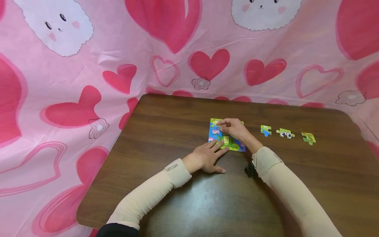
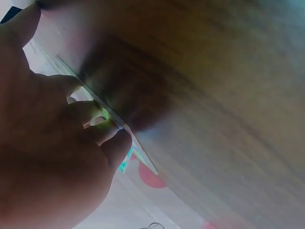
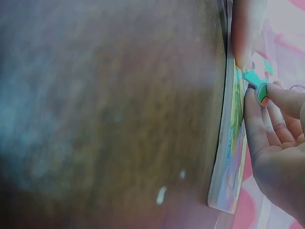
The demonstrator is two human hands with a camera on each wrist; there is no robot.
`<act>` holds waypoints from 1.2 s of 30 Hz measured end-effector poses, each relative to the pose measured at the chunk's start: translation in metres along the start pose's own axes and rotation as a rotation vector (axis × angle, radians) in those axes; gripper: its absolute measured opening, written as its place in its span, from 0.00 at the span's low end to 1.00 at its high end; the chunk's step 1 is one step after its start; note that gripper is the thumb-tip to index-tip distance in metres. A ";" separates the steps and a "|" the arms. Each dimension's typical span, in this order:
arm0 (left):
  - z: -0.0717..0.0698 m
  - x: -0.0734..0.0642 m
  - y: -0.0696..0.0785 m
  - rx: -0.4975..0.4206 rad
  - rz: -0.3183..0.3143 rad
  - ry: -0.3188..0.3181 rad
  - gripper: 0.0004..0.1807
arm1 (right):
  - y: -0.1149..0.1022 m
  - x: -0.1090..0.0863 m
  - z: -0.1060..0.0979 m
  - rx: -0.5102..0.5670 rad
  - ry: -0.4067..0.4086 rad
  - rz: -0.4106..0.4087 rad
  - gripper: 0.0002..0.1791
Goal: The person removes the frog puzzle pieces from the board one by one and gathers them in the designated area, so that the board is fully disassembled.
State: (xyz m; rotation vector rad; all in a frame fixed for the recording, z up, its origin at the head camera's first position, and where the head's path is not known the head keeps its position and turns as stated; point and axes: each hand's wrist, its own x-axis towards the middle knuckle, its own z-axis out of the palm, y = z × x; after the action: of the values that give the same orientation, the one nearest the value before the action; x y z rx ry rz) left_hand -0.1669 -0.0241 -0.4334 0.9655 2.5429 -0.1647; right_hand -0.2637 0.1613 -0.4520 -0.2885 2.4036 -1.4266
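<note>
A jigsaw puzzle board (image 1: 211, 134) with a cartoon frog picture lies on the table, and its edge shows in the right wrist view. My left hand (image 1: 207, 158) is spread flat, with its fingertips resting on the board's near left part; in the left wrist view the fingers (image 2: 116, 145) reach over the edge. Above the board, my right hand (image 1: 235, 128) pinches a small green puzzle piece (image 3: 261, 93) between thumb and forefinger. The piece is tilted up from the board in the right wrist view. In the head view the right hand hides part of the picture.
To the right of the board lie three loose puzzle pieces: a green and blue one (image 1: 265, 130), one with two big eyes (image 1: 285, 133) and a green one (image 1: 309, 138). Behind the brown wooden table (image 1: 165, 125) hangs a pink cloth (image 1: 142, 52) with hearts.
</note>
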 end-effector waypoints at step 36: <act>0.001 0.001 -0.003 -0.047 0.035 0.018 0.48 | 0.039 -0.054 -0.075 0.544 0.074 0.121 0.28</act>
State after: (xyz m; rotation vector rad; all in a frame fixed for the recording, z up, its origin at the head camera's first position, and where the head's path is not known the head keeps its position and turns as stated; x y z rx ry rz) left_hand -0.1693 -0.0266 -0.4347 0.9972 2.5325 -0.0862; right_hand -0.2423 0.2585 -0.4431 0.0445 1.9398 -1.9769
